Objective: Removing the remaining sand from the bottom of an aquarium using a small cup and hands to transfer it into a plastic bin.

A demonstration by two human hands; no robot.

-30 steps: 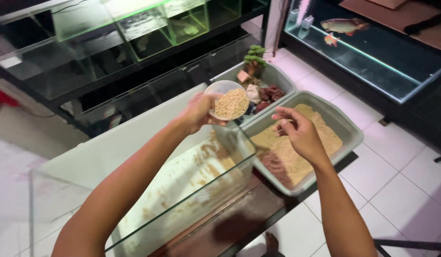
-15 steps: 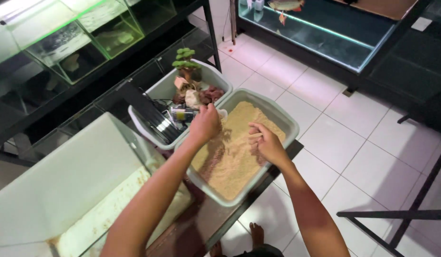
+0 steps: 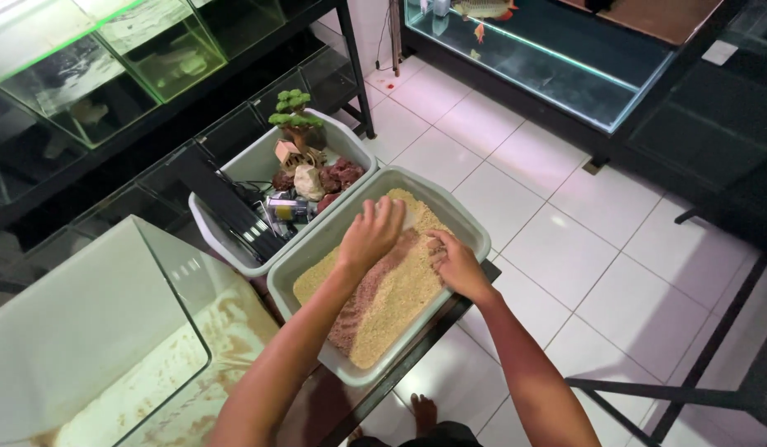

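A grey plastic tub (image 3: 470, 228) on a dark table holds tan and reddish sand (image 3: 383, 302). My left hand (image 3: 371, 236) reaches into the far part of the tub, palm down on the sand, fingers curled over a small clear bowl (image 3: 409, 217); only the bowl's pale edge shows past the fingertips. My right hand (image 3: 456, 265) lies on the sand just right of it, fingers apart and pressed into the grains, holding nothing.
A second tub (image 3: 350, 141) behind holds a small fake tree, rocks and a black light bar. A glass aquarium (image 3: 181, 298) with a thin sand layer stands at lower left. Fish tanks line the left shelves and the top. There is white tiled floor on the right, and a metal frame (image 3: 690, 397).
My left hand has brought the bowl down from above the aquarium into the sand tub. My right hand stays in the sand. The view has shifted right.
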